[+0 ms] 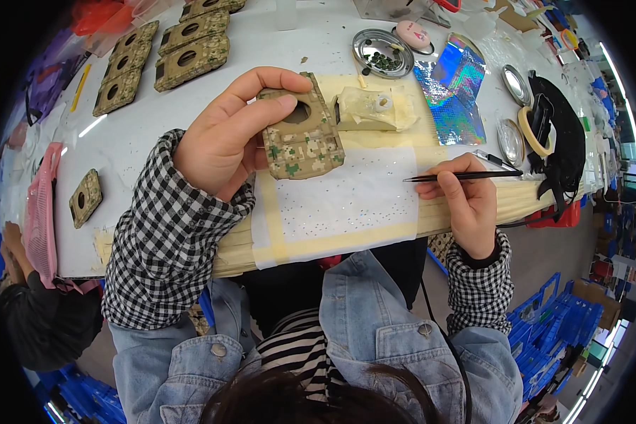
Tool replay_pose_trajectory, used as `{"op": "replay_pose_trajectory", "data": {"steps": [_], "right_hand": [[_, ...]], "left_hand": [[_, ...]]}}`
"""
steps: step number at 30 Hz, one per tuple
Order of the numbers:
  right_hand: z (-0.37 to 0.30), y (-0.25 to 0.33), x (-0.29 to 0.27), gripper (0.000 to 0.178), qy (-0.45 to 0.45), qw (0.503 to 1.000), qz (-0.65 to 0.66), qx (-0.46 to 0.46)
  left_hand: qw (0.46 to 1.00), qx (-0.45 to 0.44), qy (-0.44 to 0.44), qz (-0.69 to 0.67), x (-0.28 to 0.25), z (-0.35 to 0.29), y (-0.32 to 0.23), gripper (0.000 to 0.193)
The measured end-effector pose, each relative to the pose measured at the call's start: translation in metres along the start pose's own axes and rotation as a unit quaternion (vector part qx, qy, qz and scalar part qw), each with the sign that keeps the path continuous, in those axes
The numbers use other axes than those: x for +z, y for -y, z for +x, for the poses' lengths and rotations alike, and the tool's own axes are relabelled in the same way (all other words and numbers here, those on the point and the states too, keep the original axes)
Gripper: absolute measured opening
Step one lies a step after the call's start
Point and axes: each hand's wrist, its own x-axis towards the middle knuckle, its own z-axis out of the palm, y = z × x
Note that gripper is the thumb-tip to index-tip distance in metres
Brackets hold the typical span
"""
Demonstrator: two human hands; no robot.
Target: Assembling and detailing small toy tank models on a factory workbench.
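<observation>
My left hand (215, 141) grips a camouflage plastic casing with a round hole (304, 147), like a toy tank's hull, tilted above the table. Between the fingers of my right hand (468, 212) is a pair of black tweezers (466, 176), its tips pointing left, apart from the casing. Below both hands a white sheet (311, 212), edged with yellow tape, carries many tiny specks. Just behind the casing stands a block wrapped in yellowish tape (367, 116) with a white knob on top. Farther back, a round metal dish (362, 67) contains small dark green pieces.
More camouflage casings (191, 60) stand in rows at the back left, and a single camouflage piece (86, 199) lies near the left. Shiny holographic pouches (454, 95), metal lids (517, 85), a tape roll (533, 131) and a black bag (569, 134) occupy the right. Another person's arm (28, 272) shows at left.
</observation>
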Motion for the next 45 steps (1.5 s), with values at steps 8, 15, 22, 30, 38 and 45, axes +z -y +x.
{"op": "replay_pose_trajectory", "data": {"steps": [8,15,22,30,38,45], "right_hand": [[-0.0007,-0.0014,-0.0006,0.012,-0.001,1.000,-0.002,-0.001],[-0.0006,-0.0014,-0.0005,0.012,-0.001,1.000,-0.002,-0.006],[-0.0005,-0.0023,-0.0001,0.012,-0.010,1.000,-0.001,-0.010],[0.0000,-0.0025,0.0001,0.014,-0.025,1.000,-0.001,-0.014],[0.0004,-0.0017,0.0013,0.014,-0.031,0.999,-0.005,-0.008],[0.0035,-0.0026,0.0019,0.015,-0.048,0.999,-0.008,-0.016]], "left_hand": [[1.000,0.001,0.001,0.002,-0.0005,0.0002,0.0005,0.025],[1.000,-0.001,-0.001,0.007,-0.0011,0.0006,0.0008,0.025],[1.000,0.000,0.002,0.002,-0.0013,0.0004,0.0009,0.025],[1.000,-0.001,0.000,0.006,-0.0007,0.0002,0.0006,0.026],[1.000,-0.003,0.000,0.003,-0.0008,0.0002,0.0002,0.026],[1.000,-0.003,0.003,0.002,-0.0018,0.0005,0.0008,0.025]]}}
